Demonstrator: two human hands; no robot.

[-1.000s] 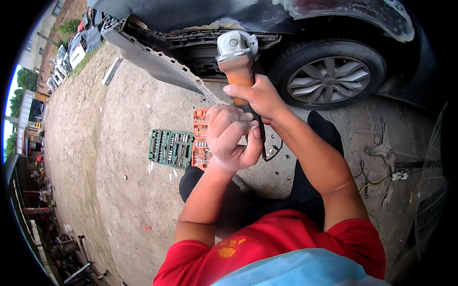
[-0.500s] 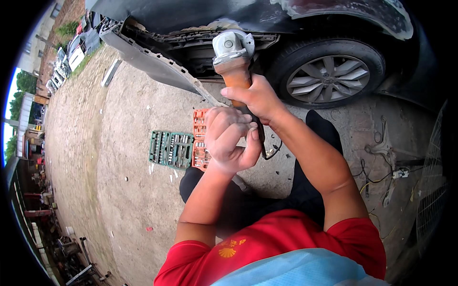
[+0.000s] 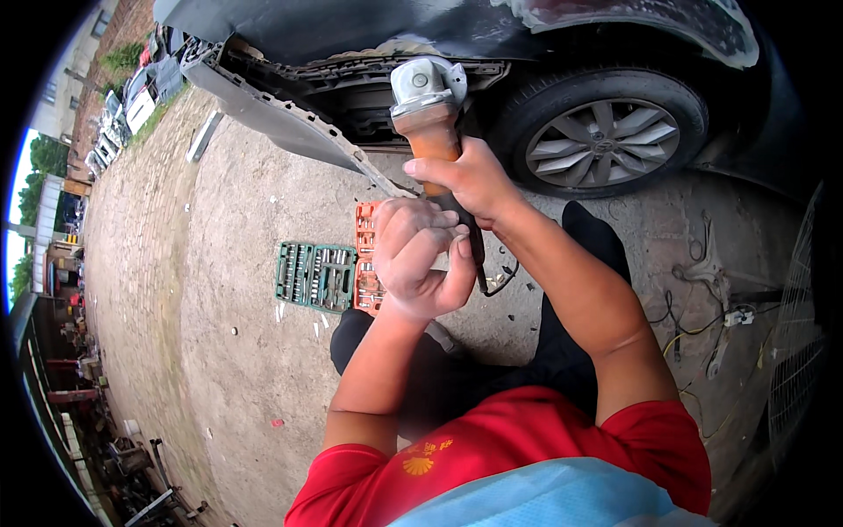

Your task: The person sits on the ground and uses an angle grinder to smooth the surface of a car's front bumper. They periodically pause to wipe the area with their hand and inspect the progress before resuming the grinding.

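My right hand is wrapped around the orange body of an angle grinder, its thumb across the front. The grinder's dusty grey head points away from me, toward the car's opened lower edge. My left hand, dusty and with curled fingers, is closed beside the grinder's dark rear end. Its fingertips overlap the tool there; whatever they hold, if anything, is hidden. A black cord trails from the tool's rear. Beyond the grinder hangs a loose grey bumper cover, partly detached from the dark car body.
Right of the grinder stands the car wheel. Open socket sets in a green case and an orange case lie on the ground, left of my knees. At right are cables with a white power strip and a wire grille.
Both hands and the grinder keep nearly the same place and pose. The view has shifted very slightly.
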